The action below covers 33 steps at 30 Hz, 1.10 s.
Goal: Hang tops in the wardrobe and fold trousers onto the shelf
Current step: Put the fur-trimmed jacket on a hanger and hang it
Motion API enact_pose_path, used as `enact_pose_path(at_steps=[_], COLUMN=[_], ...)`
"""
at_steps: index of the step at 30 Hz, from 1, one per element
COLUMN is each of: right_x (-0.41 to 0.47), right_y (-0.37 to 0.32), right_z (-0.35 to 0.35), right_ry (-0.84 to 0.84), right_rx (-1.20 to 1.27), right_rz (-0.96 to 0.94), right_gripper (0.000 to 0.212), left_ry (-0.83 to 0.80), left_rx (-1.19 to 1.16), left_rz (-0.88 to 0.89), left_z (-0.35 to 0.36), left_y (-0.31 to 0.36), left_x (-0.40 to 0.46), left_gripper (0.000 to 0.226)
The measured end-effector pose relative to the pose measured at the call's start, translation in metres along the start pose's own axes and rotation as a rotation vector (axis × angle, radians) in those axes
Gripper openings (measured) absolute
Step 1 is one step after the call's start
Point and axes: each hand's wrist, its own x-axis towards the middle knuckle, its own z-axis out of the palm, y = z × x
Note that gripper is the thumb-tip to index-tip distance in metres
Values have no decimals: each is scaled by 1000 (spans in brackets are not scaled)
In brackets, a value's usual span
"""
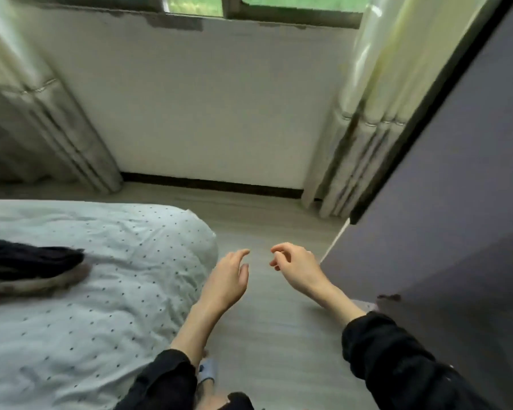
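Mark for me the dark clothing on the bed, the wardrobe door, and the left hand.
dark clothing (pixel 33 257): head view, on the black fabric of the bundle on the bed.
wardrobe door (pixel 444 179): head view, on its grey outer face.
left hand (pixel 227 281): head view, on the back of the hand.

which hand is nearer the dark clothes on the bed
The left hand, beside the bed's edge; the right hand is over by the wardrobe door. Dark clothes.

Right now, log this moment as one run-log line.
left hand: open, empty | right hand: open, empty | dark crumpled garment: on white dotted bedspread | grey wardrobe door: at right
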Motion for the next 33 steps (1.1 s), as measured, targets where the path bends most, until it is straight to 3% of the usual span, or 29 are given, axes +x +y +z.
enact_pose_path(at_steps=[11,18,22,26,29,33], right_x=[92,134,158,179,190,194], right_y=[-200,-261,-281,-301,-313,-316], right_z=[244,340,376,403,421,437], right_ry=[-448,-576,-609,-653,-651,-668], right_rx=[-158,-309,-395,-430,-422,-409], right_rz=[-197,-315,-340,-365,-357,-349], right_gripper=[27,34,34,34,37,36], left_ry=[182,227,285,346,410,459], left_rx=[-89,267,413,416,245,105], left_rz=[-558,-641,-720,-807,-913,-961], left_z=[-149,-187,-220,-260,-274,-272], left_y=[-266,-384,-444,-484,-507,-516], left_x=[-64,-75,-66,-53,-50,-52], left_gripper=[41,51,75,89,78,31])
